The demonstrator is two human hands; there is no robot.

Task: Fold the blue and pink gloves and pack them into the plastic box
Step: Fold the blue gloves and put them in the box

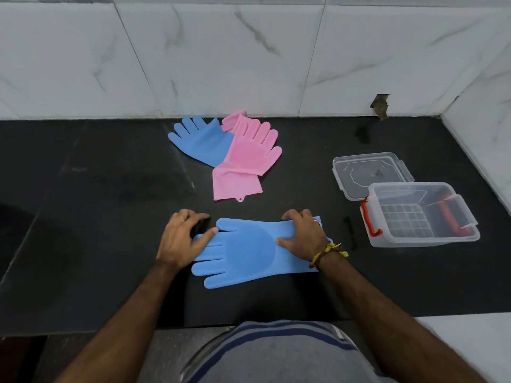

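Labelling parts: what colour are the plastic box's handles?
Orange-red handles on the plastic box, seen in the head view.

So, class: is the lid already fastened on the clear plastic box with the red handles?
No: the clear plastic box stands open, and its clear plastic lid lies flat on the black counter just behind it.

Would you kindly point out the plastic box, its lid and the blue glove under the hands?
plastic box point(457, 239): head view, near wall.
lid point(372, 172): head view, flat centre panel.
blue glove point(249, 250): head view, palm.
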